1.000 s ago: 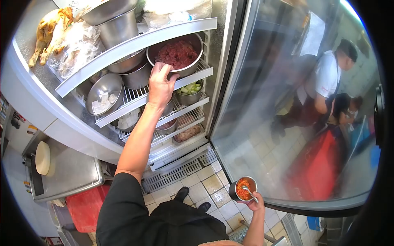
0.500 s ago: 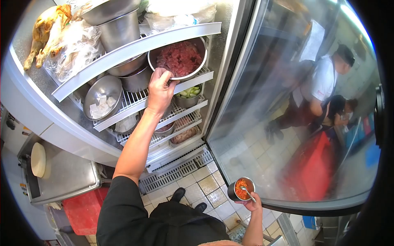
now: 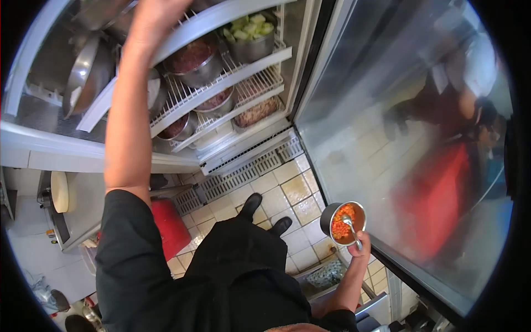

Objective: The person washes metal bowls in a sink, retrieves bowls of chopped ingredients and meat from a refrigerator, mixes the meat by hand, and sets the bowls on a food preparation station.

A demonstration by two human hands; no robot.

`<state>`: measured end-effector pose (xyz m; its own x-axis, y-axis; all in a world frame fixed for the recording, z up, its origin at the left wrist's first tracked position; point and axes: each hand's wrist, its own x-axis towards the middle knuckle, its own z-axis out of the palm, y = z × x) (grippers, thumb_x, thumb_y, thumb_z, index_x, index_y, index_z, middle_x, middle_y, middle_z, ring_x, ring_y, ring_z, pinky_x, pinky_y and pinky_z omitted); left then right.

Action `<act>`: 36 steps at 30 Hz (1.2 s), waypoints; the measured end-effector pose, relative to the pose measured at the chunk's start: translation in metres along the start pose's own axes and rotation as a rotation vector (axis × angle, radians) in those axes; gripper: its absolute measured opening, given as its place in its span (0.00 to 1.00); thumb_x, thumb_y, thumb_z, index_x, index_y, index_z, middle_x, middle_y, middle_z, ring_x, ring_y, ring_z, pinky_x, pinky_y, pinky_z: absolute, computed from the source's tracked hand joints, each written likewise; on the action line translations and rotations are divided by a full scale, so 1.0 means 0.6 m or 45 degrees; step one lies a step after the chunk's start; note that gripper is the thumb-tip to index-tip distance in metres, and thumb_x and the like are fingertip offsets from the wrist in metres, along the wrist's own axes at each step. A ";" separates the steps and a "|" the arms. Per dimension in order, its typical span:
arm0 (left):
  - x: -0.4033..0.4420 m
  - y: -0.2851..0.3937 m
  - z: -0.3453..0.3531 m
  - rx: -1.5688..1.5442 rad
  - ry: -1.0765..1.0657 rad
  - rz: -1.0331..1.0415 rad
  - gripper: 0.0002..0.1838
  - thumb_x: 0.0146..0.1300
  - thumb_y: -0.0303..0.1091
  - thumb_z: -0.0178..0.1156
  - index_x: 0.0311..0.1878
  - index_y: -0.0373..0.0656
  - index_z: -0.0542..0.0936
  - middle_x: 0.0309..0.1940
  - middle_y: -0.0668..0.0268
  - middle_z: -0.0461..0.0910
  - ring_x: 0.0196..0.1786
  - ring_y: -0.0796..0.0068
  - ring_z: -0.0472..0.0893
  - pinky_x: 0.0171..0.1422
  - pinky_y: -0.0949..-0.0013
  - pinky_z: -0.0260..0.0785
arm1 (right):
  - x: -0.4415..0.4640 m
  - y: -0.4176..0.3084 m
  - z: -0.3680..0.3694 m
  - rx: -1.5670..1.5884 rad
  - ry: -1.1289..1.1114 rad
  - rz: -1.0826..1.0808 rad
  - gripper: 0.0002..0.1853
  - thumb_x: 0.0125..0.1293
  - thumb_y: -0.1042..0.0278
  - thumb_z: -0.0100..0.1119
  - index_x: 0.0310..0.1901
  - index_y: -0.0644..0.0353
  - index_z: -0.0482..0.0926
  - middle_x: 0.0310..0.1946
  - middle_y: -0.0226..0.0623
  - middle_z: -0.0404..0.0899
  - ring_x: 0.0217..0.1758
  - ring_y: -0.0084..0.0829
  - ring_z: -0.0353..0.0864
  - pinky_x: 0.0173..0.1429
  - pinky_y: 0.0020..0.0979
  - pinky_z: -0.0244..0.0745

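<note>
My right hand [image 3: 360,247] grips a small metal pot [image 3: 328,220] at its rim, together with the handle of a spoon [image 3: 354,229]. Diced orange-red food [image 3: 339,227] lies in the pot, and the spoon rests in it. My left hand [image 3: 159,15] is raised to the upper fridge shelves, and the top edge of the view cuts off its fingers. Whether it holds anything is hidden. Near that forearm, a metal bowl [image 3: 88,72] sits on a shelf at the left. Chopped green vegetables [image 3: 251,27] fill a metal container to the right.
Lower fridge shelves hold several metal containers of meat [image 3: 215,100]. The glass fridge door [image 3: 365,144] stands open at my right; blurred people show through it. A red bin [image 3: 168,228] and a metal counter [image 3: 83,202] are at my left. Tiled floor [image 3: 296,191] lies below.
My view has tilted downward, and my left hand has left the front of the meat pot, passing mostly beyond the top edge. My right hand keeps the pot and spoon.
</note>
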<state>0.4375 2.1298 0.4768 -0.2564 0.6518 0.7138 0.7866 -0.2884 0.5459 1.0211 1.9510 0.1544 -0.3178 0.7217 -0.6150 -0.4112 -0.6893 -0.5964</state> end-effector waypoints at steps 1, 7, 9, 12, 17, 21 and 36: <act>-0.004 0.008 -0.002 0.211 -0.041 0.061 0.21 0.46 0.20 0.68 0.47 0.39 0.77 0.37 0.67 0.76 0.32 0.80 0.73 0.36 0.76 0.69 | 0.000 0.003 -0.007 -0.036 0.006 -0.021 0.41 0.46 0.62 0.67 0.63 0.69 0.66 0.56 0.44 0.76 0.57 0.39 0.79 0.63 0.41 0.72; -0.196 0.017 0.027 0.051 0.159 0.538 0.20 0.59 0.12 0.59 0.55 0.30 0.74 0.52 0.53 0.77 0.40 0.75 0.80 0.46 0.76 0.73 | 0.019 -0.008 0.036 -0.201 -0.057 -0.110 0.59 0.35 0.58 0.71 0.71 0.74 0.53 0.68 0.48 0.63 0.70 0.38 0.65 0.74 0.36 0.55; -0.275 -0.012 0.052 0.150 0.071 0.532 0.18 0.45 0.14 0.66 0.43 0.33 0.80 0.48 0.56 0.79 0.32 0.77 0.79 0.36 0.77 0.73 | 0.024 -0.010 0.043 -0.215 -0.042 -0.094 0.62 0.32 0.58 0.74 0.70 0.75 0.53 0.66 0.49 0.66 0.68 0.38 0.68 0.73 0.36 0.56; -0.415 -0.033 0.105 0.256 -0.371 0.053 0.14 0.49 0.18 0.64 0.41 0.39 0.82 0.48 0.55 0.80 0.46 0.64 0.80 0.48 0.67 0.72 | 0.036 -0.018 0.038 -0.226 -0.077 -0.066 0.63 0.30 0.58 0.76 0.70 0.77 0.53 0.63 0.51 0.68 0.66 0.39 0.70 0.72 0.35 0.58; -0.627 -0.063 0.160 0.086 -1.143 -0.360 0.12 0.59 0.30 0.64 0.47 0.43 0.81 0.55 0.59 0.76 0.46 0.60 0.82 0.49 0.61 0.77 | 0.047 -0.013 0.030 -0.182 -0.076 -0.146 0.66 0.29 0.57 0.78 0.70 0.79 0.49 0.61 0.55 0.70 0.64 0.43 0.72 0.71 0.36 0.60; -0.789 -0.063 0.176 -0.072 -1.420 -0.326 0.12 0.60 0.33 0.62 0.48 0.43 0.79 0.56 0.61 0.75 0.50 0.57 0.80 0.52 0.60 0.75 | 0.058 -0.011 0.002 -0.165 -0.110 -0.145 0.72 0.25 0.53 0.84 0.70 0.78 0.48 0.61 0.54 0.70 0.65 0.43 0.72 0.73 0.38 0.59; -0.895 0.101 0.160 -0.203 -1.742 -0.430 0.15 0.58 0.31 0.62 0.49 0.41 0.77 0.48 0.60 0.76 0.50 0.54 0.78 0.52 0.55 0.73 | -0.013 0.036 -0.149 -0.179 -0.010 -0.239 0.44 0.46 0.59 0.69 0.65 0.69 0.63 0.58 0.44 0.74 0.59 0.39 0.76 0.65 0.39 0.71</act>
<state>0.6766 1.8295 0.0847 0.3937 0.8322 -0.3904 0.7035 0.0006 0.7107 1.0911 1.9250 0.1000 -0.2539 0.8381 -0.4829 -0.3405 -0.5447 -0.7664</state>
